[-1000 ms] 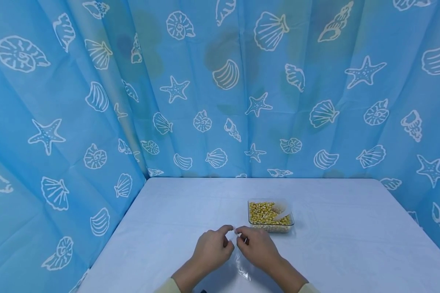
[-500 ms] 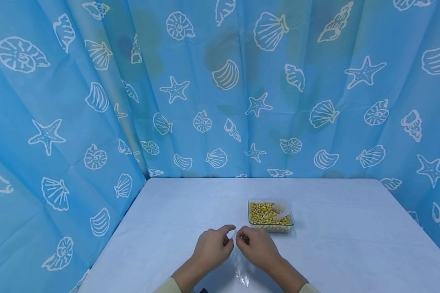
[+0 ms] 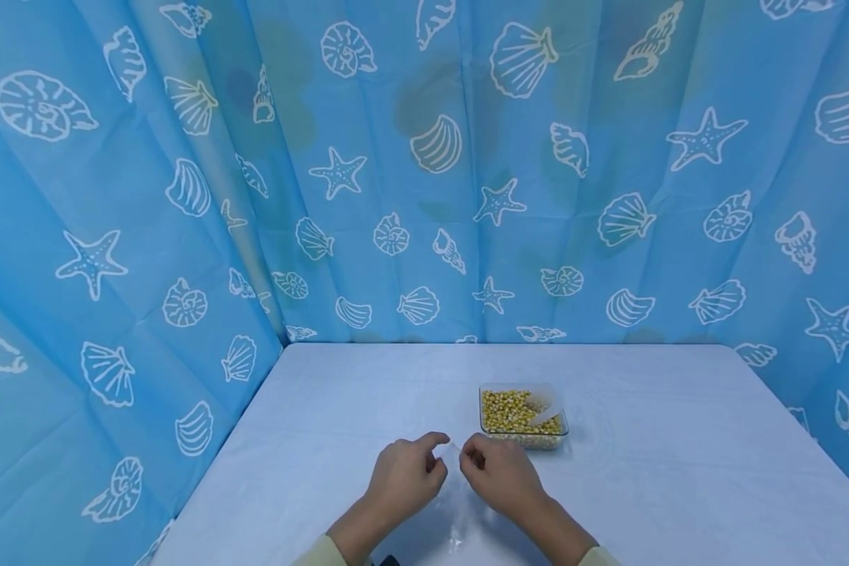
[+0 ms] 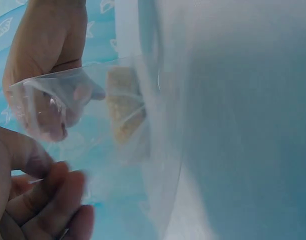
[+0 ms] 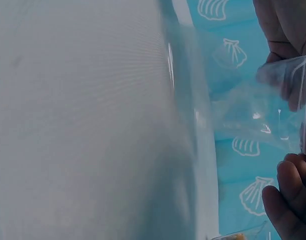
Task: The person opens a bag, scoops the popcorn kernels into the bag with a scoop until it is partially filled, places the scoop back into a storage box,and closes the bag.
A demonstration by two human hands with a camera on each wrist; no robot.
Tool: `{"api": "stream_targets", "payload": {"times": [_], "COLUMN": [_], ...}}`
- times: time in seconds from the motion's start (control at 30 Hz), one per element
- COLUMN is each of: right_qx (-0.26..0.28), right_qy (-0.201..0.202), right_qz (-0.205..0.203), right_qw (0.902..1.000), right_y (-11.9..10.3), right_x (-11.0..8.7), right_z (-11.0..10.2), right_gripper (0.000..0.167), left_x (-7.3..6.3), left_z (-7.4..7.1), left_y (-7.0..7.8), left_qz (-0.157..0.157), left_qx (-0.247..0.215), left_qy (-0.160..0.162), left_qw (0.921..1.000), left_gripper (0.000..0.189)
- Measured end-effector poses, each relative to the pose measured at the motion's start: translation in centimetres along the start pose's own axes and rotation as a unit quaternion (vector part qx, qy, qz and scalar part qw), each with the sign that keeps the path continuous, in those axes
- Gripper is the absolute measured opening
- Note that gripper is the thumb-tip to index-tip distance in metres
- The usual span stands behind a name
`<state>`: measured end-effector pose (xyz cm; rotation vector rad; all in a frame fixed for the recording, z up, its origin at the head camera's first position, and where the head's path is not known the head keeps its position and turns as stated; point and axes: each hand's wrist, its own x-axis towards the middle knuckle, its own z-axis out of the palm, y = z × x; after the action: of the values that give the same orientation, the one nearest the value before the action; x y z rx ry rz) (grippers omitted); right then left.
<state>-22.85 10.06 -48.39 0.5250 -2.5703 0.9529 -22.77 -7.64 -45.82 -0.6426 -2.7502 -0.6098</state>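
Note:
Between both hands hangs a clear, thin plastic bag, its film nearly invisible in the head view. My left hand pinches one side near the top edge, index finger reaching forward and thumb below it. On the other side my right hand grips the edge with curled fingers. The left wrist view shows the film stretched from the left hand up to the right hand, partly over its fingers. Nothing shows inside the bag. Just beyond the right hand stands a clear rectangular container of yellow corn kernels.
A translucent white scoop leans in the kernels at the container's right side. The table has a white cloth. Blue shell-print curtains rise behind and to the left. A small dark object shows beside the left forearm.
The hands have drawn slightly apart, widening the gap between their fingertips. The bag's lower end has shifted a little left. The container and scoop have stayed put.

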Motion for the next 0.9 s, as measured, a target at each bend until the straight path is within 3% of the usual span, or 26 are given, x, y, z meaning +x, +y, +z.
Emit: {"api": "stream_targets", "payload": {"times": [0.17, 0.3, 0.4, 0.5, 0.63, 0.77, 0.9], "right_qx": [-0.015, -0.028, -0.042, -0.050, -0.043, -0.013, 0.041], "right_qy": [0.000, -0.009, -0.020, -0.027, -0.036, -0.049, -0.049], "right_qz": [-0.006, 0.001, 0.026, 0.048, 0.068, 0.091, 0.089], "right_qw": [0.9999, 0.9996, 0.9986, 0.9972, 0.9961, 0.9946, 0.9939], "right_y": [-0.1, -0.3, -0.4, -0.4, -0.2, -0.1, -0.1], "right_x": [0.0, 0.2, 0.5, 0.8, 1.0, 1.1, 1.0], "right_z": [-0.3, -0.8, -1.4, -2.0, -2.6, -2.9, -3.0], "right_gripper": [0.005, 0.005, 0.007, 0.009, 0.009, 0.008, 0.006], "left_x": [0.0, 0.1, 0.2, 0.5, 0.8, 0.9, 0.8], "left_z": [-0.5, -1.0, -1.5, -2.1, -2.7, -2.7, -2.3], "left_y": [0.0, -0.1, -0.2, -0.2, 0.0, -0.3, -0.5], "left_qz": [0.048, 0.100, 0.125, 0.126, 0.118, 0.103, 0.090], "left_qx": [0.062, 0.132, 0.171, 0.182, 0.136, 0.035, -0.053], "left_qy": [0.059, 0.102, 0.118, 0.115, 0.078, 0.013, -0.051], "left_qw": [0.9951, 0.9810, 0.9702, 0.9685, 0.9805, 0.9940, 0.9931], "left_gripper": [0.022, 0.020, 0.020, 0.022, 0.025, 0.029, 0.034]}}
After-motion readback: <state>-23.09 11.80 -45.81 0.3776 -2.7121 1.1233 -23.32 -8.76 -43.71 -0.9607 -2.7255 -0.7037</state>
